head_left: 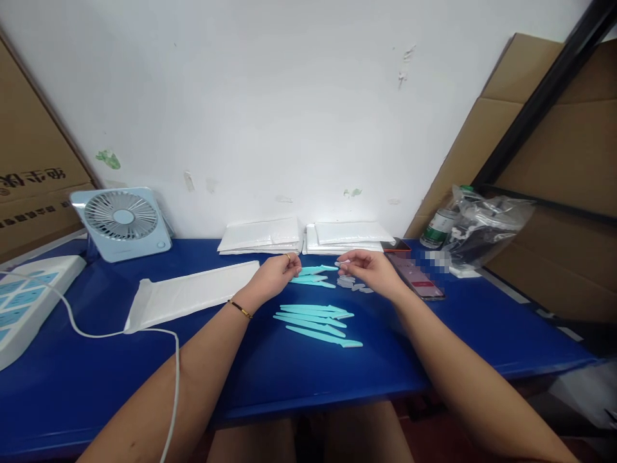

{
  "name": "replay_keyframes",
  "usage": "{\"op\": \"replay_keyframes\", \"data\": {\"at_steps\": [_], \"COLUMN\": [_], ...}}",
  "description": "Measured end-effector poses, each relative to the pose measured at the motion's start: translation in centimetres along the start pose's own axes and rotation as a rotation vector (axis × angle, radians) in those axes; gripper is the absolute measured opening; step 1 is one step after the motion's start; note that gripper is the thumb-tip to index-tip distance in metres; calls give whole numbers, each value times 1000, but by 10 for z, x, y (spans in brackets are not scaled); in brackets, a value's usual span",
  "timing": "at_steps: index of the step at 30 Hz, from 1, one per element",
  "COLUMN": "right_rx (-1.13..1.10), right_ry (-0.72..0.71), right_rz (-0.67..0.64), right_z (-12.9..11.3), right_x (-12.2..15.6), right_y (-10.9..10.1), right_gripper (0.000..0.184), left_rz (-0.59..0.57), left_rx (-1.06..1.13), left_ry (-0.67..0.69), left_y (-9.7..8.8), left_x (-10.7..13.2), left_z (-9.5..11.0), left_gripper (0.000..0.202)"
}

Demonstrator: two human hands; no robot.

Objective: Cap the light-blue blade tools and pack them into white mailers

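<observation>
Turquoise slim plastic razor (pixel 319 271), likely light, stiff and best held at its left end, sits between the left hand (pixel 276 276) pinching it and the right hand (pixel 375 270) pinching what looks like a small translucent sleeve (pixel 343 263).

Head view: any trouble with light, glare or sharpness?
Head view: soft, fairly even light on the white wall; head view: bright highlights on the crinkled clear plastic bag; head view: blocky pixelation beside the mauve-screened rectangular phone; head view: the small translucent grey pieces near the person's right hand look soft, their outlines hard to read.
</observation>
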State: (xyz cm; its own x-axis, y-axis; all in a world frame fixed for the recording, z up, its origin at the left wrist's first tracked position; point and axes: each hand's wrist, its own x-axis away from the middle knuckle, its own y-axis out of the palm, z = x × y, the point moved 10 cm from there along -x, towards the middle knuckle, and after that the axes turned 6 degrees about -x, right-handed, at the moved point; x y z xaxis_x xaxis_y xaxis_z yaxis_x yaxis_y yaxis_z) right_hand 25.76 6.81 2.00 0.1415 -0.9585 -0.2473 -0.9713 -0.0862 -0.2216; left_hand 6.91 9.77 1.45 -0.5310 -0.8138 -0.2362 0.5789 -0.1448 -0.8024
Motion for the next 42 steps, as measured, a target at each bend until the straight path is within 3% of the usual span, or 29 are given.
{"op": "replay_keyframes", "data": {"at_steps": [3, 11, 16, 19, 22, 24, 30, 37, 42], "right_rx": [-10, 28, 528, 677, 719, 735, 665, 284, 217], "right_ry": [4, 17, -131, -4, 125, 152, 209, 125, 89], "right_rz": [-10, -92, 52, -22, -195, -245, -253, -275, -264], "right_z": [0, 8, -12, -1, 21, 31, 42, 8, 3], "right_x": [1, -1, 4, 11, 21, 24, 24, 26, 24], "right_y": [0, 26, -16, -41, -48, -48, -41, -10, -1], "right_gripper": [35, 32, 23, 20, 19, 17, 11, 20, 24], "left_rz": [-4, -56, 7, 29, -135, -258, -379, -145, -121], "left_rx": [21, 4, -191, -244, -210, -179, -121, -76, -105], "left_ry": [-5, 3, -66, 6, 124, 155, 28, -56, -63], "left_y": [1, 11, 3, -1, 17, 32, 52, 24, 19], "left_x": [0, 1, 0, 2, 9, 15, 23, 10, 9], "left_z": [0, 4, -12, 2, 25, 36, 30, 15, 12], "left_gripper": [19, 21, 19, 21, 24, 23, 13, 18, 22]}}
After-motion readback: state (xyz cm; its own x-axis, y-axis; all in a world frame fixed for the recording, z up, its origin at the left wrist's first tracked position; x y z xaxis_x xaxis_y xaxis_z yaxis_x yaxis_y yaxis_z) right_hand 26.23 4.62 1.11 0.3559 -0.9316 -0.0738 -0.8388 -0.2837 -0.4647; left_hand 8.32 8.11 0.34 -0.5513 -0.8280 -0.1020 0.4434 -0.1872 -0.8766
